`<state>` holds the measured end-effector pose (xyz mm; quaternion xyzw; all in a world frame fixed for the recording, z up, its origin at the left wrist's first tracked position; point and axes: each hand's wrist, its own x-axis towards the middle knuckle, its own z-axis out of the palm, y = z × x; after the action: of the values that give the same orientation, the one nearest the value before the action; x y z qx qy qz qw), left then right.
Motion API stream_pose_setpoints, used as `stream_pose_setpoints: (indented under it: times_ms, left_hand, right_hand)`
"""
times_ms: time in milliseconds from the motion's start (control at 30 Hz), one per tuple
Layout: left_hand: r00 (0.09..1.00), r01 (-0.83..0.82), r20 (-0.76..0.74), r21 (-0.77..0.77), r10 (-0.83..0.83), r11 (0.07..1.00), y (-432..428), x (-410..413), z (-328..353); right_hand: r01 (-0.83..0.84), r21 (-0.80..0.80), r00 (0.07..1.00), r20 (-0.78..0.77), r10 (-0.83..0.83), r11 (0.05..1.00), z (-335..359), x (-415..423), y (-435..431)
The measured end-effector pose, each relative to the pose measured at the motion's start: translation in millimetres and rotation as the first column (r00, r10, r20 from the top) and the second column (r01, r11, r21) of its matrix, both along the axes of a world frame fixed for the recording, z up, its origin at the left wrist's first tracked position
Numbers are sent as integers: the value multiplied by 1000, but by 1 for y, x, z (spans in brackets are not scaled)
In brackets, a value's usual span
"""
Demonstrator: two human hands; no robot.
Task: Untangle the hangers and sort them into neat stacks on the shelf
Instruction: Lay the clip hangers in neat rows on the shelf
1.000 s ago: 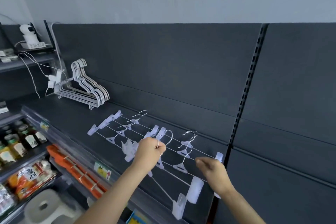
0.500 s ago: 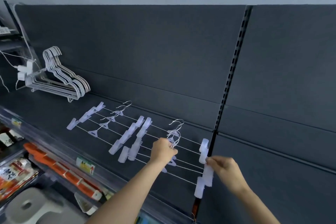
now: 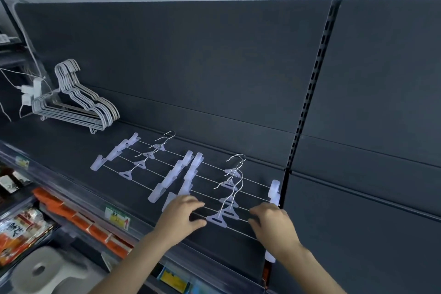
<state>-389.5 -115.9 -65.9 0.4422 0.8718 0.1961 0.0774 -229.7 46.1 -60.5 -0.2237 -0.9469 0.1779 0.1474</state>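
Head view shows pale clip hangers (image 3: 223, 218) with wire bars.

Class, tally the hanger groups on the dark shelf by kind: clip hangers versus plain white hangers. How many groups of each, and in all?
Clip hangers: 2 (left clip-hanger group, right clip-hanger group)
Plain hangers: 1 (plain white hanger stack)
Total: 3
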Motion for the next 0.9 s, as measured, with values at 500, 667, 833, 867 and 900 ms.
stream_pose_setpoints:
  times_ms: [500, 667, 833, 867, 900]
  left_hand:
    - [963, 198, -224, 214, -149, 957, -2, -55, -26]
    - [944, 282, -250, 271, -215, 920, -5, -54, -27]
    - [942, 331, -188, 369, -279, 868, -7, -52, -40]
    - [940, 340, -166, 366, -298, 866, -8, -49, -42]
    - [937, 350, -155, 353, -314, 868, -9, -47, -43]
  right_hand:
    - [338, -60, 941, 52, -336, 939, -18, -32, -44]
    - [617, -205, 746, -156, -648, 760, -11, -7, -42]
    - [637, -444, 733, 93, -674, 631, 1, 3, -12]
    - [627, -464, 743, 113, -660, 626, 5, 1, -8]
    - [623, -472, 750, 134, -648, 623, 7, -1, -4]
